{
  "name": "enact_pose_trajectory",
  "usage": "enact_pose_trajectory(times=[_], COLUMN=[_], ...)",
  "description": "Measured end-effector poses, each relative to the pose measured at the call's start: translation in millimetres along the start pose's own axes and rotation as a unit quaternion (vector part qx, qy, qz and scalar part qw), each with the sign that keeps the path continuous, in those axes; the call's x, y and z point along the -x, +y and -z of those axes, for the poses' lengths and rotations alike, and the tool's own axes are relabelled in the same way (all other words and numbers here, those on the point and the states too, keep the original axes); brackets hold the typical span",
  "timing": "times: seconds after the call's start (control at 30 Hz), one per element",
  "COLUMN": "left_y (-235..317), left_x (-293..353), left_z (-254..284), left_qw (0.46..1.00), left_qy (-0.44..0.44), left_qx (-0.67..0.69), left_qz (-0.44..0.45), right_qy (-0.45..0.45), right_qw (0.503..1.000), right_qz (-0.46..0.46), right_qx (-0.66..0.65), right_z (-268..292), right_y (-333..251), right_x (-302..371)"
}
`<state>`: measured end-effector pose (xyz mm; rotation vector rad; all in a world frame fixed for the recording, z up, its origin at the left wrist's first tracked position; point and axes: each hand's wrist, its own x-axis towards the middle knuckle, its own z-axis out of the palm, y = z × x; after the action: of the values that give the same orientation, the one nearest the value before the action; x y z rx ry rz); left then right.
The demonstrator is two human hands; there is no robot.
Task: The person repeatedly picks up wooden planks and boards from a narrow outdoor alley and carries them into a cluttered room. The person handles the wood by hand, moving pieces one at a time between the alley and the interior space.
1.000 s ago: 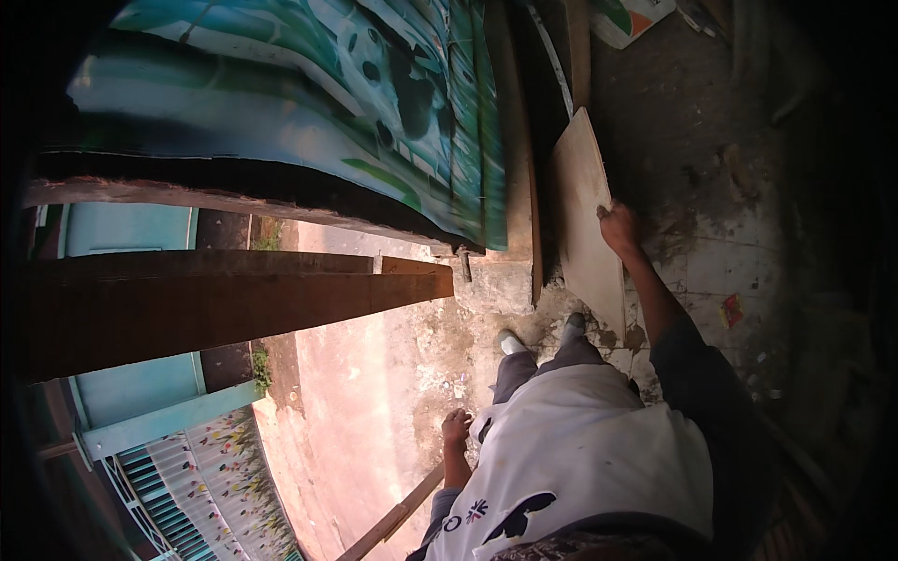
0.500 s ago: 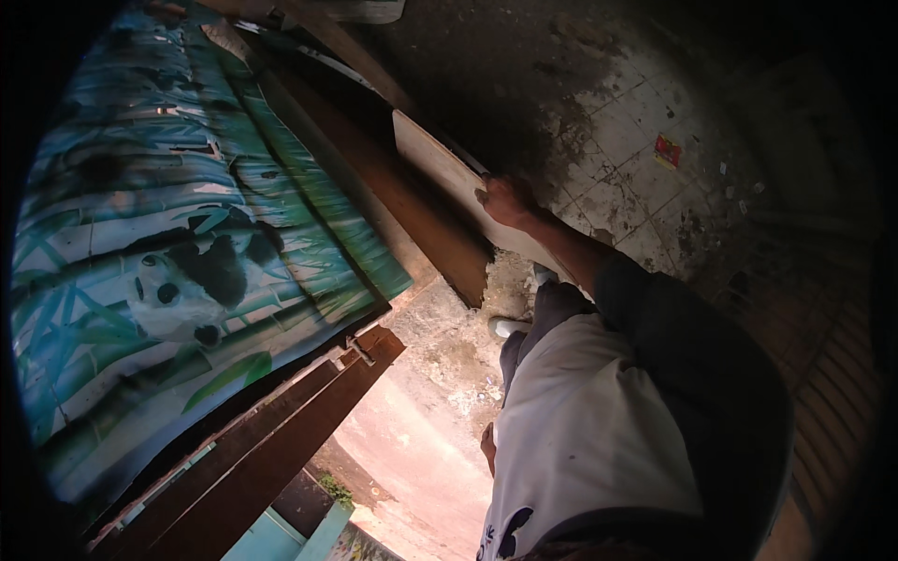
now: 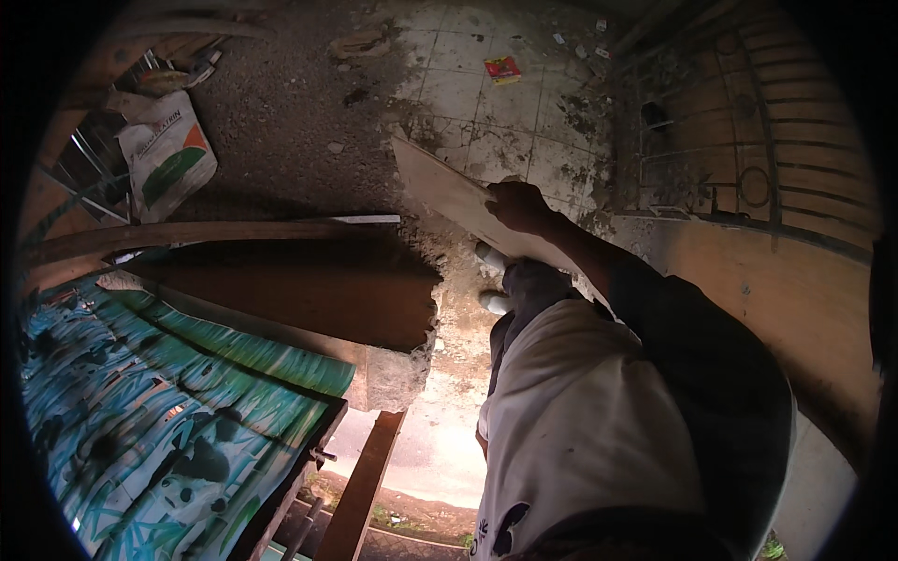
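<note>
My right hand [image 3: 517, 205] is closed around the upper edge of a pale, flat wooden board [image 3: 449, 192]. The board stands on edge and runs out ahead of me, beside my legs. My dark-sleeved right arm reaches across from the right. Of my left hand [image 3: 482, 441] only a sliver of skin shows beside my light shirt; its fingers are hidden. To the left lies a sheet printed with bamboo and pandas [image 3: 196, 449], over a frame. A dark brown panel [image 3: 309, 290] with a ragged end lies beyond the sheet.
A narrow brown beam [image 3: 369, 481] juts out at the lower left. At the far left is a printed white sack [image 3: 168, 154]. A red-and-yellow packet [image 3: 502, 70] lies on the stained tile floor [image 3: 458, 93]. Along the right runs a metal-barred gate [image 3: 748, 140].
My view has swung to the right, bringing the sack and the gate into sight. My right hand keeps its grip on the board, which now stands farther from the brown panel.
</note>
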<state>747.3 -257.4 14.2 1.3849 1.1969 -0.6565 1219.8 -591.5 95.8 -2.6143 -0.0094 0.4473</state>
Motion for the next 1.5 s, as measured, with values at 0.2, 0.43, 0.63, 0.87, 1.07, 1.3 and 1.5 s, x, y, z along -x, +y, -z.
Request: enact_pose_trajectory(times=[0.2,0.43,0.63,0.87,1.07,1.3,1.5], left_y=[29.9,62.4,107.0,172.1,173.0,187.2,197.4], left_x=[-27.5,-35.4,-33.9,0.0,-20.2,-38.7,-17.5], left_z=[12.4,-4.6,-53.9,-149.2,-172.2,-201.7,-229.2], left_qw=[0.997,0.993,0.990,0.995,0.997,0.992,0.991], left_qy=[-0.027,-0.017,-0.011,0.011,0.013,-0.003,0.018], left_qx=[-0.057,-0.080,-0.094,-0.084,-0.069,-0.109,-0.084], left_qz=[-0.038,-0.084,-0.108,-0.053,-0.031,-0.061,-0.106], right_qy=[0.109,0.190,0.201,0.194,0.194,0.078,-0.116], right_qw=[0.974,0.942,0.910,0.918,0.892,0.926,0.968], right_qz=[-0.194,-0.274,-0.362,-0.346,-0.400,-0.364,-0.210], right_qx=[-0.029,-0.047,-0.034,-0.017,-0.079,-0.053,-0.068], right_z=[33.9,85.6,112.7,118.4,165.5,78.3,-39.5], right_y=[126.8,231.8,309.9,474.1,511.0,489.5,418.9], right_x=[57.8,85.6,76.1,55.5,57.0,55.5,68.3])
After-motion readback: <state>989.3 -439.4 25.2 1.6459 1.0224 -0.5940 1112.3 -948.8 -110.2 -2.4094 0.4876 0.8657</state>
